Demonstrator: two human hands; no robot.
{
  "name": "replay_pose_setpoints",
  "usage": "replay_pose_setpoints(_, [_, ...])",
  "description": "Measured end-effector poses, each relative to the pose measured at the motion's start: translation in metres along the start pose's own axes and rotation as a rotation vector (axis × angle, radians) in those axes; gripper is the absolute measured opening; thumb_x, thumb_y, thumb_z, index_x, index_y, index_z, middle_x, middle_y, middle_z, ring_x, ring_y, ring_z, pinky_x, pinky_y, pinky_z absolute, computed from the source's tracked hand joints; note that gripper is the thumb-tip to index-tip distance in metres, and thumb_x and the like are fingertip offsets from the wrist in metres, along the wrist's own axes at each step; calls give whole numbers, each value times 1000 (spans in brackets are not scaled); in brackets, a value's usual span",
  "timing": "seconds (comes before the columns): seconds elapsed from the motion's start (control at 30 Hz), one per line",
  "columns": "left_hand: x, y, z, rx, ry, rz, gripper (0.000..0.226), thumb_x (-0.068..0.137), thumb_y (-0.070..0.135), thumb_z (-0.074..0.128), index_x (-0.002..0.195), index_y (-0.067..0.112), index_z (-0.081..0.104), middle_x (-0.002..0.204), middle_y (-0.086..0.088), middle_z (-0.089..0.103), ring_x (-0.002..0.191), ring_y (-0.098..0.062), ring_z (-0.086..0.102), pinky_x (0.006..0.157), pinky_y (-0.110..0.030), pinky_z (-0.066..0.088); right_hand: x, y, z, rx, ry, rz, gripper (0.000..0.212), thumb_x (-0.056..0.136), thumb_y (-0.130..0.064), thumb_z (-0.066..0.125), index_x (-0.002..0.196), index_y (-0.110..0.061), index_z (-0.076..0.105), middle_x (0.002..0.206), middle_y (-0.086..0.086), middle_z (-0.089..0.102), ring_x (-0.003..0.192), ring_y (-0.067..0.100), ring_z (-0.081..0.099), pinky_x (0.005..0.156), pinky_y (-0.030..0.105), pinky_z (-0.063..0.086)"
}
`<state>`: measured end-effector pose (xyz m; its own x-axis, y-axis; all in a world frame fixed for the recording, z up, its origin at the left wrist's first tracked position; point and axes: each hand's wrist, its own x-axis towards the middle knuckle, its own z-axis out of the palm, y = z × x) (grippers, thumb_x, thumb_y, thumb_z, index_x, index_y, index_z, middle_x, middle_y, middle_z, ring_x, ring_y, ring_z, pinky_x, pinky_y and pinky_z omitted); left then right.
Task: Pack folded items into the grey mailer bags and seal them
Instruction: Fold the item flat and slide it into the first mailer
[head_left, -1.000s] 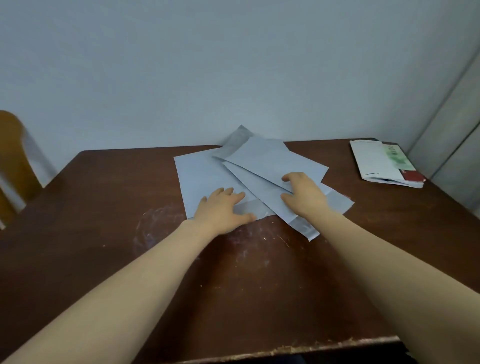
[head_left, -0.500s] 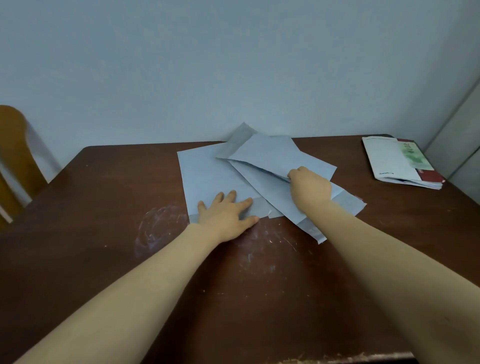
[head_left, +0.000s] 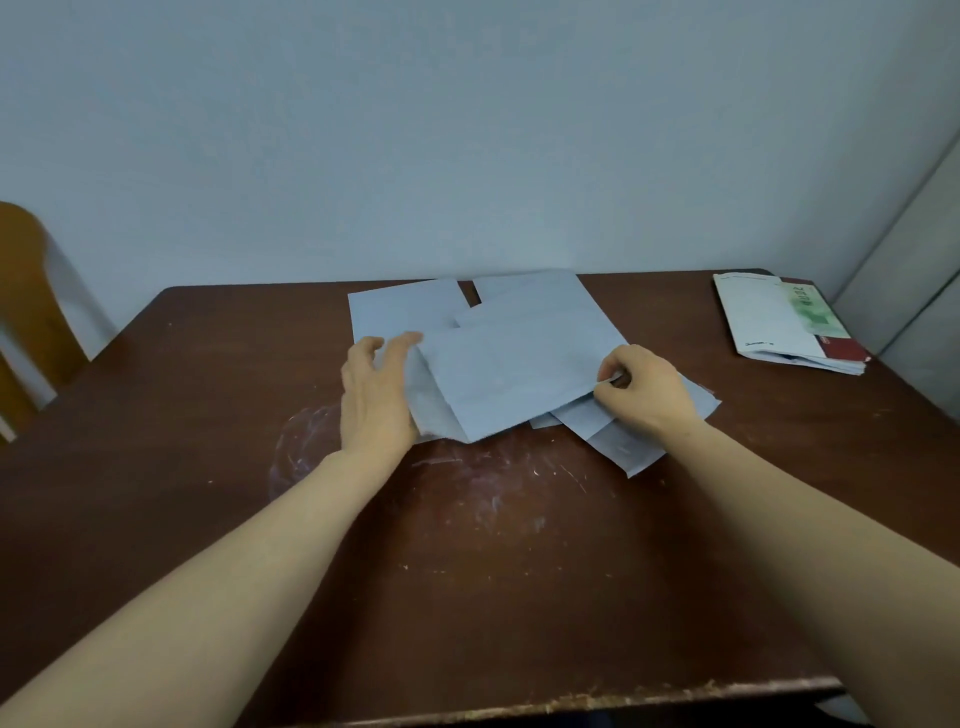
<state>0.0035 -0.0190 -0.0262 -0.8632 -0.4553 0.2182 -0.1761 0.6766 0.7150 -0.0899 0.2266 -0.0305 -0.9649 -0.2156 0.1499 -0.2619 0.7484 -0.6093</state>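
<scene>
At the far middle of the counter (head_left: 467, 571), grey mailer bags (head_left: 400, 312) are spread in a loose overlapping pile. The top bag (head_left: 519, 374) is pinched at its right edge by the right hand (head_left: 644, 395), apparently so that it can be drawn clear of the rest. The left hand (head_left: 374, 400) is held with straight, spread fingers against that bag's left edge, likely to steady it. A printed stack (head_left: 779, 322) is set well apart, at the far right corner.
</scene>
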Motion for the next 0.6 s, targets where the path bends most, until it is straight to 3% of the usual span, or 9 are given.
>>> replay_pose_setpoints(0.07, [-2,-7,-2,65,-6,195,24,81,23,67,94,43,63,137,2,38,127,-24,35,100,-29,36,0,1,0,-105,-37,13,15,83,-15,55,97,-18,59,111,2,59,98,20,53,74,27,39])
replay_pose_setpoints(0.17, [-3,-11,3,277,-40,421,15,73,4,73,85,13,72,131,-14,52,132,-36,37,113,-47,21,-7,-8,0,-518,-17,-70,48,83,-31,56,130,-25,48,143,2,41,122,28,38,94,35,37])
replay_pose_setpoints(0.27, [-14,4,1,428,-89,454,11,74,15,67,84,14,73,126,-5,59,138,-25,33,117,-40,-4,-29,-30,9,-417,-81,-187,67,78,-40,61,139,-33,36,151,3,26,131,29,32,99,41,39])
replay_pose_setpoints(0.37, [-25,13,-1,515,-71,481,15,74,29,64,82,19,71,111,3,66,131,-18,43,114,-37,-14,-48,-38,21,-327,-219,-216,69,79,-46,62,140,-35,32,152,3,23,132,25,36,97,42,45])
replay_pose_setpoints(0.5, [-38,17,-5,563,-165,524,17,80,33,57,87,21,67,87,7,70,92,-13,64,118,-32,-7,-48,-23,23,-313,-218,-339,35,94,-30,48,127,-21,53,131,6,50,128,27,40,102,33,37])
replay_pose_setpoints(0.6, [-50,19,-13,546,-278,538,21,84,32,57,101,24,68,100,7,71,113,-17,57,115,-27,16,-48,-12,16,-506,-164,-332,34,98,-24,40,129,-26,54,142,4,43,136,28,28,106,38,31])
